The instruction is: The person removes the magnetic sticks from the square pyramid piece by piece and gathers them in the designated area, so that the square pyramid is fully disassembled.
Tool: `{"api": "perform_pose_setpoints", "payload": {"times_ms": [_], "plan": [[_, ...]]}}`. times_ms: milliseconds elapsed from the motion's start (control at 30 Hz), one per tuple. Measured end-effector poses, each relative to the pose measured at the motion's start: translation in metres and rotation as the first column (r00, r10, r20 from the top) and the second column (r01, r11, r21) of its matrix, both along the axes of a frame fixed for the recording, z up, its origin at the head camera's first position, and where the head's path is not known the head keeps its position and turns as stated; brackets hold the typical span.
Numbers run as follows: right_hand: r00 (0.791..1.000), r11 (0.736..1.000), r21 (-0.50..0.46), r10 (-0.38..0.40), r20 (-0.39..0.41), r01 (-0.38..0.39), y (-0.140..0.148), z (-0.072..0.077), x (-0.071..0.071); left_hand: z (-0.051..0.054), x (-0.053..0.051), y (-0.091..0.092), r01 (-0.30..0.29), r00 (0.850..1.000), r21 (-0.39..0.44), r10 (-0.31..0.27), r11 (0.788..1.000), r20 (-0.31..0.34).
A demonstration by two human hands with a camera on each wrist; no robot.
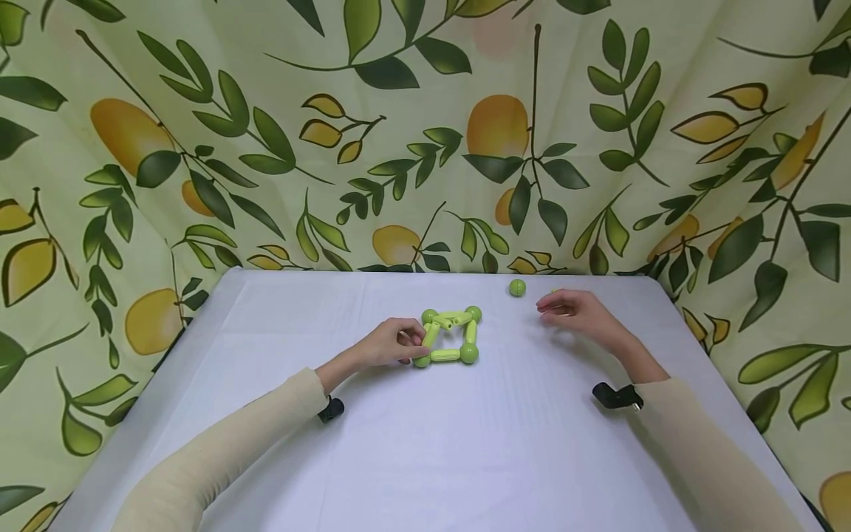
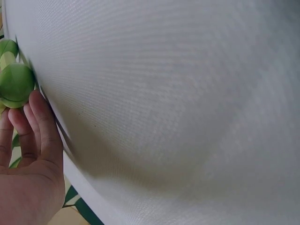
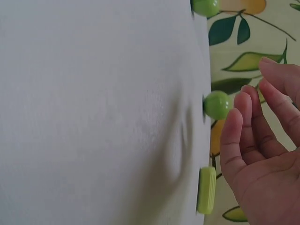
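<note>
Soft shadows (image 2: 93,157), dim wrist views

White-covered table (image 1: 479,451); pale curtain (image 1: 425,96), leaf-and-fruit print, behind it and along both sides.

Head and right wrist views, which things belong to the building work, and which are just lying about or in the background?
Part of the work:
green ball-and-rod frame, touched by the left hand
loose green ball, likely, as it matches
loose ribbed rod, likely too

Just surroundings:
white tablecloth
fruit-and-leaf backdrop
black wrist devices
</note>
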State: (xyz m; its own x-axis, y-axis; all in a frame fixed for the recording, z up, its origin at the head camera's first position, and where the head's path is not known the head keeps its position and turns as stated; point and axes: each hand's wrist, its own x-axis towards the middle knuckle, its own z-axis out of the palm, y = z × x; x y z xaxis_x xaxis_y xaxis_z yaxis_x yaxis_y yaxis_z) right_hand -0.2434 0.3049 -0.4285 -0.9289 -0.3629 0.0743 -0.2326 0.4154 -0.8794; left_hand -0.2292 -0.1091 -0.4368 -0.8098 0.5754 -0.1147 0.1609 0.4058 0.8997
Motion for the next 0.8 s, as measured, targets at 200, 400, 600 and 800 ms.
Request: {"api": "perform_pose_setpoints", "payload": {"times_ms": [200, 400, 600, 800], "plan": [[0.999, 0.999, -0.017, 0.035, -0.006, -0.035, -0.018, -0.004, -0.003, 0.0, 0.0, 0.0, -0.007, 1.0, -0.006, 0.007, 1.0, 0.002], [0.998, 0.998, 0.001, 0.056, -0.033, -0.056, -0.037, -0.006, -0.01, -0.001, 0.0, 0.0, -0.007, 1.0, -0.01, 0.007, 1.0, 0.002], [0.994, 0.995, -0.025, 0.098, -0.05, -0.099, -0.057, -0.009, -0.018, -0.001, -0.001, 0.0, -0.001, 1.0, -0.01, 0.001, 1.0, -0.006], [0.989, 0.99, -0.027, 0.137, -0.059, -0.138, -0.075, -0.009, -0.023, 0.001, 0.0, -0.001, 0.016, 1.0, 0.009, -0.015, 1.0, -0.017]]}}
